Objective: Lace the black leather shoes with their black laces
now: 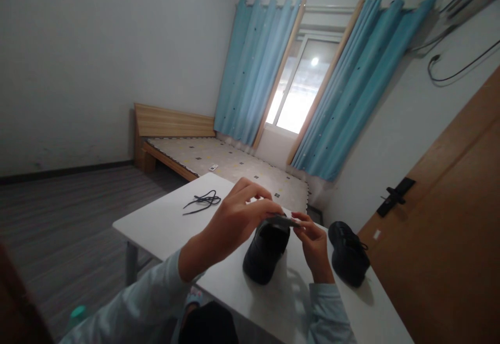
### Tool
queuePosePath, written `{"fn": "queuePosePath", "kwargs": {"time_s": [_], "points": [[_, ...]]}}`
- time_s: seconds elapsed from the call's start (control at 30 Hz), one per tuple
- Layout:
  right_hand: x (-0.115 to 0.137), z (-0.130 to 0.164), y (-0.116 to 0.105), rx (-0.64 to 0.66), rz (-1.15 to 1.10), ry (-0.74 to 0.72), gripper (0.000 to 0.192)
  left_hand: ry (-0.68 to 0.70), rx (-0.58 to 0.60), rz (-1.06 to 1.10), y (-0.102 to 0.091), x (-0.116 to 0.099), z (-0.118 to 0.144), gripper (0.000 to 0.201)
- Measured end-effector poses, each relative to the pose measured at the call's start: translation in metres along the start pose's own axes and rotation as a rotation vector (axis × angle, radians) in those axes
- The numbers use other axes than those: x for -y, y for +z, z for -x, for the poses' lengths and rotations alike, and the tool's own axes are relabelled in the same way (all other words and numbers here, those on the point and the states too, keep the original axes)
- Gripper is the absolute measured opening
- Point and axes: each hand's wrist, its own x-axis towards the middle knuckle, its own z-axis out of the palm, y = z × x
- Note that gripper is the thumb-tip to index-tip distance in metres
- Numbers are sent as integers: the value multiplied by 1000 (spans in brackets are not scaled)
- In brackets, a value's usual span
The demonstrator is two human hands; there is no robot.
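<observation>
A black shoe (264, 258) stands on the white table (172, 227) with its heel toward me. Above its opening, a dark grey flap that looks like the shoe's tongue (283, 221) is stretched between my hands. My left hand (242, 208) pinches the left end of it, thumb and fingers closed. At the right end my right hand (313, 242) grips it between thumb and fingertips. The front of the shoe is hidden behind the hands. A loose black shoelace (203, 201) lies on the table beyond my left forearm.
A second black shoe (349, 254), laced, sits to the right on the table. Behind the table is a bed (234, 164) with a small white object (213, 167) on it. A wooden door (441, 219) is at the right. A green-topped object (78, 313) is low on the left.
</observation>
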Motion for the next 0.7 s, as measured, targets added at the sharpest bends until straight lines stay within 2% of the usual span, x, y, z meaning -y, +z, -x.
{"fn": "queuePosePath", "kwargs": {"time_s": [0.2,0.3,0.4,0.5,0.63,0.7], "points": [[0,-2,-11,-77,76,-60,8,32,67,7,0,3,26,14],[-6,-4,-15,-154,166,-92,8,28,171,-31,9,14,39,15],[-13,-6,-17,-162,257,-97,8,-11,317,-30,19,25,50,15],[-18,-6,-16,-116,299,-74,10,-57,467,85,23,30,59,14],[-20,-4,-9,-101,266,-37,10,-146,655,334,21,33,63,34],[-21,-3,-5,-99,261,-20,10,-207,708,441,24,35,62,32]]}}
